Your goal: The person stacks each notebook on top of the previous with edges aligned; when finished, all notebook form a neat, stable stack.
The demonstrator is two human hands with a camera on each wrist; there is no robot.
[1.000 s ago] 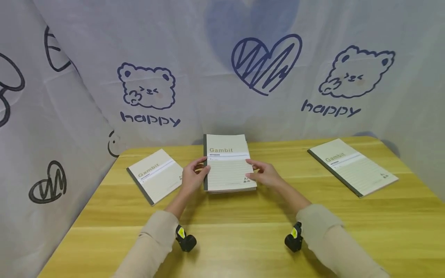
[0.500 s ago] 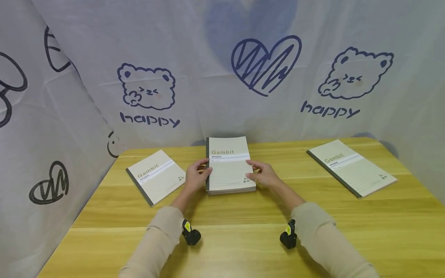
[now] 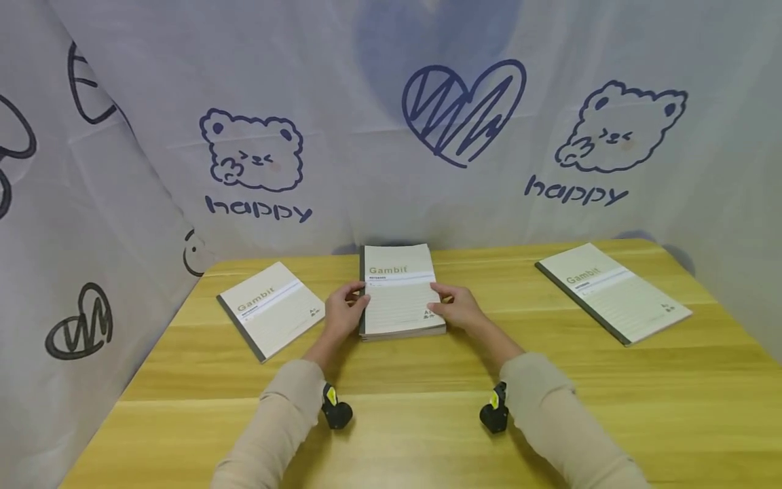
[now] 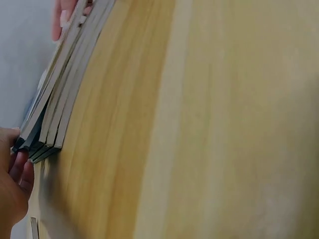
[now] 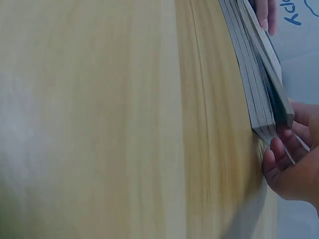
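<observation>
A cream notebook (image 3: 397, 299) with a dark spine, marked "Gambit", tops a stack of several notebooks (image 4: 70, 99) at the table's back middle. My left hand (image 3: 343, 311) pinches the top notebook at its spine side, thumb on the cover. At the opposite edge, my right hand (image 3: 458, 308) pinches it between thumb and fingers. Both wrist views show a narrow wedge-shaped gap between this notebook and those under it. In the right wrist view, the lower fingers of the right hand (image 5: 294, 172) curl beside the stack's corner.
One notebook (image 3: 271, 309) lies slanted on the wooden table (image 3: 415, 428) at the left, and another notebook (image 3: 613, 292) lies slanted at the right. A printed cloth (image 3: 379, 190) hangs just behind the table's back edge.
Both hands have lowered the top notebook and drawn it slightly nearer, so it lines up more closely with the stack below. The two side notebooks have stayed put.
</observation>
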